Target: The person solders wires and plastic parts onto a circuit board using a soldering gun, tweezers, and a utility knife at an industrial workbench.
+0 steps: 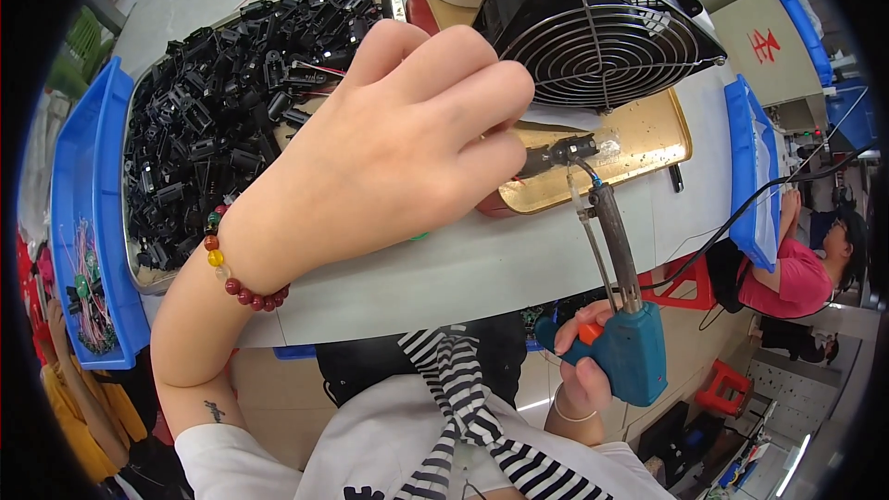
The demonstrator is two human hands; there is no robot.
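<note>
My left hand [389,139], with a red bead bracelet on the wrist, is closed on a small black plastic part [560,152] and holds it over a brass-coloured plate [639,143]. My right hand [585,372] grips a blue pistol-shaped soldering gun [630,343] below the table edge. Its long metal tip [593,187] reaches up to the black part. A thin solder wire runs along the barrel.
A metal tray [222,102] full of several black plastic parts lies at the left, beside a blue bin [88,222]. A black fan with a wire grille [602,37] stands behind the plate. Another blue bin [752,176] and a seated person [796,268] are at the right.
</note>
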